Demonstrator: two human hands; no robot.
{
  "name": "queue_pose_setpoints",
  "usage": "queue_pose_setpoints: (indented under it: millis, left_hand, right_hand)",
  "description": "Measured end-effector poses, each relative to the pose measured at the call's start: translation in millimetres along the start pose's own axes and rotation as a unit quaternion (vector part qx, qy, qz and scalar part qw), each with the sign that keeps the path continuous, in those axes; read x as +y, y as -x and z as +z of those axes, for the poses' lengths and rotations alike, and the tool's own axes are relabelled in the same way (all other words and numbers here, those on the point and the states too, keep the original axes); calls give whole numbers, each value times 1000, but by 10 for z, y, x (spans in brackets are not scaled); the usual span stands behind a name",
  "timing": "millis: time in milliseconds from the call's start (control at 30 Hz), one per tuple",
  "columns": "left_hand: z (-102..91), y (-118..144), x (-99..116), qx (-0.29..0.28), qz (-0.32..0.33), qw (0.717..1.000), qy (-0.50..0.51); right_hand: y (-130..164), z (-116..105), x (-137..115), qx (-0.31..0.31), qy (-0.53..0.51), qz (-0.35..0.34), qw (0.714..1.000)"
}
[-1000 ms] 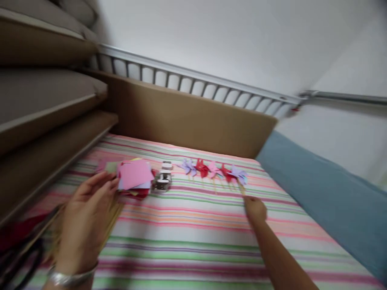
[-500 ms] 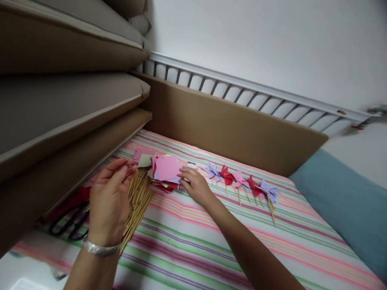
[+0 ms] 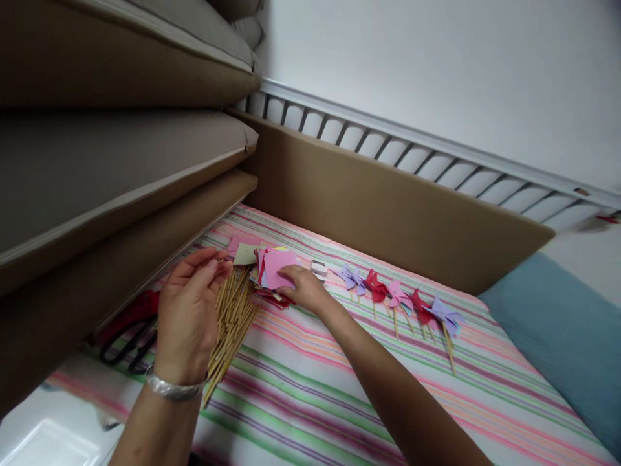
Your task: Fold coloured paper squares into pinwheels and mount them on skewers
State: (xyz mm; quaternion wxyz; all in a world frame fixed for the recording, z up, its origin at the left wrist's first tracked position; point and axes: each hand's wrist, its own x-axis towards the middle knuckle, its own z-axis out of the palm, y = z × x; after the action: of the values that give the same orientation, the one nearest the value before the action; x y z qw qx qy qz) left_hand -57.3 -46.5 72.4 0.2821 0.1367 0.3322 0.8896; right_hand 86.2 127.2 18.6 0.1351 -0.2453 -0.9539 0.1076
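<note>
My right hand (image 3: 303,288) reaches onto a pile of coloured paper squares (image 3: 276,266). Its fingers rest apart on the top pink square, with the thumb at the near edge. My left hand (image 3: 191,307), with a silver bracelet at the wrist, hovers palm inward over a bundle of thin wooden sticks (image 3: 237,314). The fingers of this hand are loosely bent and apart, and nothing shows in them. A pale green paper square (image 3: 246,254) lies between the left fingertips and the pile.
Several paper pinwheels on sticks (image 3: 398,296) lie in a row on the striped cloth (image 3: 310,369) to the right. Dark-handled scissors (image 3: 129,343) lie at left, near folded cushions (image 3: 121,175). Behind stand a brown board (image 3: 378,200) and a radiator (image 3: 427,155).
My right hand has moved left over the pile, its fingers now on the top pink square. The left hand keeps its loose pose. The view has shifted slightly left.
</note>
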Motion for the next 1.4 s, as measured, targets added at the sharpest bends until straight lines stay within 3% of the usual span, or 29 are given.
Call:
queue_pose_setpoints:
  millis: [533, 900, 1133, 1400]
  left_hand:
    - [-15, -23, -15, -1, -1, 1000, -16]
    - [-12, -24, -60, -5, -24, 1000, -15]
    - [-13, -23, -204, -18, -93, 995, -22]
    - [6, -1, -257, -18, -104, 994, -30]
  right_hand:
    - [-41, -16, -84, 0, -50, 17, 999]
    - [-47, 51, -92, 45, -119, 83, 988]
    - [-18, 90, -44, 70, -156, 109, 979]
    - [-23, 73, -55, 79, -148, 116, 979]
